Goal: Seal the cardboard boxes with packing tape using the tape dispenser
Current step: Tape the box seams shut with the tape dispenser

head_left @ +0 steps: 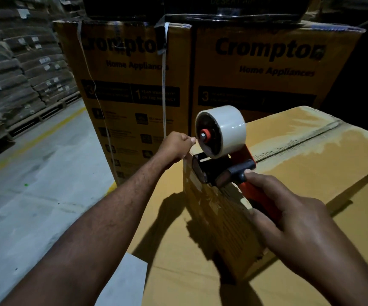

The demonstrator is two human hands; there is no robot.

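Right hand (293, 219) grips the dispenser (220, 164), its mouth on the box (222, 228) edge just ahead. Left hand (176, 146) pinches beside the roll (222, 127) (the tape end, I judge). A strip is starting; next, press down and draw back.

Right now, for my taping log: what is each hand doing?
Left hand: curled, pinching what looks like the clear tape end.
Right hand: gripping the orange-handled black tape dispenser.
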